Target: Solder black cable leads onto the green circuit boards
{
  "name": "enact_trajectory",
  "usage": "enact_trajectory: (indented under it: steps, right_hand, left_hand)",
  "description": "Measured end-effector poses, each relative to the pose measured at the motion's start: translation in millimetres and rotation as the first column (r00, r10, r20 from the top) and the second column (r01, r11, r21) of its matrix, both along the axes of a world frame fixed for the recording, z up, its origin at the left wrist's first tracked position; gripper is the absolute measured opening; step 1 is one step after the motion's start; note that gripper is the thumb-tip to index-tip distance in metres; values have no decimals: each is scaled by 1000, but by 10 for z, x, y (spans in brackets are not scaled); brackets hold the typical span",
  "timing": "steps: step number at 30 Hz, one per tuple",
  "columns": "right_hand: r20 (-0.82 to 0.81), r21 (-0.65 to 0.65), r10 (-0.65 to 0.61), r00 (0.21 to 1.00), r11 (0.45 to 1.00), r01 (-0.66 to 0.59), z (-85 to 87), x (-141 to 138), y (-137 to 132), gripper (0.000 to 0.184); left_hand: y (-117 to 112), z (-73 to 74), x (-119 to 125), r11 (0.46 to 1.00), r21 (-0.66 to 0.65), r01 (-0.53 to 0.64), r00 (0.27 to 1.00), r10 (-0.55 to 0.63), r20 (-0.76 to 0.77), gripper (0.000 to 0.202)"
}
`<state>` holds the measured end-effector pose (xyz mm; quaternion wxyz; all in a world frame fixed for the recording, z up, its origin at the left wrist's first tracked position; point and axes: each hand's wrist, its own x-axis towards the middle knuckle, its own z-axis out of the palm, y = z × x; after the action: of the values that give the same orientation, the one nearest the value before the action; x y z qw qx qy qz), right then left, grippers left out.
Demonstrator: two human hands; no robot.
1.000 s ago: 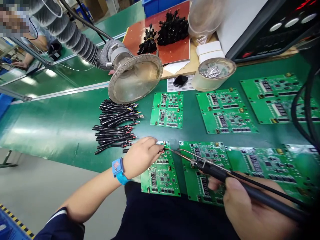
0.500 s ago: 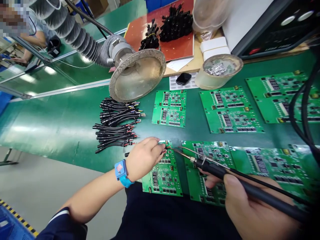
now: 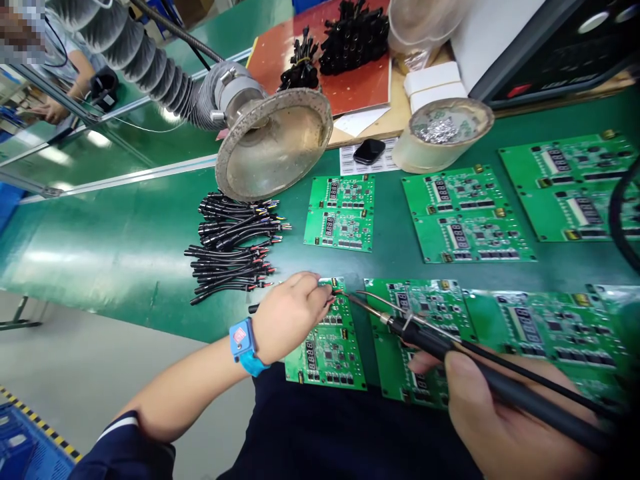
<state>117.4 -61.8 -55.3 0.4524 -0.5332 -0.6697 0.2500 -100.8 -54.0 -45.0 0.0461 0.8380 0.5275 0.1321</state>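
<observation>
Laid out over the green bench [image 3: 90, 233]: boards [image 3: 467, 213] in a nearer and a farther row. Hanging above, on a ribbed hose [image 3: 150, 73]: a hood [image 3: 280, 143], best kept facing the work. Lying flat at the near edge, partly under the left hand [image 3: 293, 307]: the work board [image 3: 327, 360]. Wrapped around the iron [image 3: 430, 337]: the fingers of the right hand [image 3: 510, 433], firm on its black handle. Just beyond the left hand: a pile of leads [image 3: 230, 247]. Pinched narrowly in the left fingertips, judging by the black end poking out behind: one lead [image 3: 254, 309]. Alongside the iron: a thin feed tube [image 3: 383, 298]. Showing past the fingertips, over the board's far end: red wires [image 3: 336, 292]. Just beside them: the iron's tip [image 3: 355, 302]; cannot tell whether touching.

To solder well here, hold the wires dead still and keep fingertips back from the heat. Warm wire and pad together, then feed solder into the joint. Lift cleanly, without dragging across neighbouring parts. Keep the pinch until set; avoid lingering, for fear of scorched insulation.
</observation>
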Motion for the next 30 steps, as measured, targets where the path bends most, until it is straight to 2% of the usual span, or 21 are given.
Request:
enact_trajectory:
  steps: [3,8,12,15,30]
  right_hand:
    - [-35,9,56,998,998,-56,-28,31,-13,14]
    - [-37,-67,-21,999,998,19,-19,65,26,17]
    - [11,33,64,998,997,-64,6,27,81,17]
    - [40,79,60,997,995,-63,14,-10,102,18]
    - [39,57,65,997,996,-67,-15,-7,72,16]
  left_hand:
    - [3,12,11,1000,-6,0,1000,0,-17,21]
    - [9,35,18,1000,-19,5,999,-6,-34,20]
    - [11,28,16,1000,-10,3,999,-4,-33,20]
    - [1,10,19,1000,23,6,1000,-5,-30,20]
    - [-52,-60,71,994,107,-29,999,33,-30,22]
